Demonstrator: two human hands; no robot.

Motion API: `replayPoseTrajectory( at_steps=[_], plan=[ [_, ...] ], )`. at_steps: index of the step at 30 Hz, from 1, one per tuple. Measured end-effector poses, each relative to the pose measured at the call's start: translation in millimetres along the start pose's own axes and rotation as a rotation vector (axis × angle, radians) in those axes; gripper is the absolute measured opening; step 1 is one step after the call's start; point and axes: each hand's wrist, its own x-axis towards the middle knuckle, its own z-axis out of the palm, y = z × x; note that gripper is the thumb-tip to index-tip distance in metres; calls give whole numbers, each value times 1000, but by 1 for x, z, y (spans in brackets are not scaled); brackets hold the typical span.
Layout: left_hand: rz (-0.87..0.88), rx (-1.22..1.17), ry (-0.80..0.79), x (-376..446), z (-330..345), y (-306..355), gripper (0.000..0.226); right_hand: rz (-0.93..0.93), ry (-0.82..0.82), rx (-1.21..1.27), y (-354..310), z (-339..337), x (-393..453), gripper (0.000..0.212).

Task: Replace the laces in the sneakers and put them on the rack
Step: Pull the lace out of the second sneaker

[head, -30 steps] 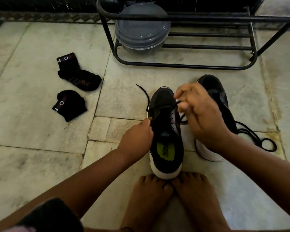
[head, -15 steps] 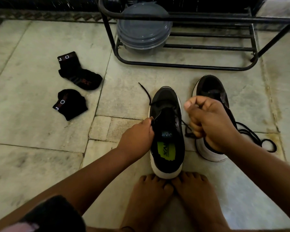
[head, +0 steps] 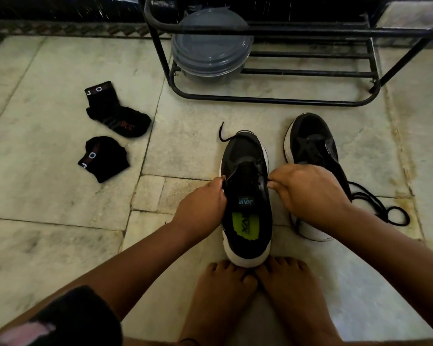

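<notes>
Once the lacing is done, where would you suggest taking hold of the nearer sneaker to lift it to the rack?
Probably by the heel collar of the nearer sneaker, from above at the person's own side: its opening faces up, its heel points toward the feet, and both hands already sit beside it.

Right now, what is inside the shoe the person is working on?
Inside the shoe is a black insole with a lime-green logo patch at the heel and a label on the tongue. The toe end is covered by the tongue and upper, so it cannot be seen.
</notes>
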Motion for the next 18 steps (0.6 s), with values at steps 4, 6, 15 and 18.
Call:
replayPoseTrajectory(
  at_steps=[4, 6, 15, 18],
  plan=[
    [0, -1, 12, -1, 2, -3, 33, -386, 204, 187, -19, -1, -15, 14],
    [-11, -16, 29, -1, 4, -5, 32, -561, 292, 240, -28, 1, -25, 20],
    [38, -48, 90, -2, 12, -13, 34, -385, 664, 703, -39, -31, -1, 23],
    [38, -42, 67, -3, 8, -7, 37, -228, 637, 1002, -43, -33, 10, 23]
  ],
)
